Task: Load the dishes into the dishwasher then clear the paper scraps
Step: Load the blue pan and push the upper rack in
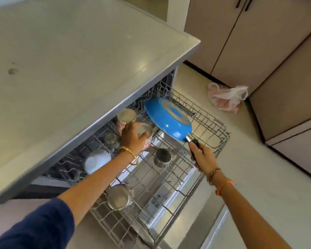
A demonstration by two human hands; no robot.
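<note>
Soft daylight, motion blur, fisheye edges

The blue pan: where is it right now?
The blue pan hangs upside down over the dishwasher rack, held by its handle in the right hand.

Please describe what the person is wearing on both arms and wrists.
The left arm has a dark blue sleeve pushed up near the elbow and a gold bangle at the wrist. The right arm is bare, with a beaded bracelet and an orange thread band on the wrist.
</note>
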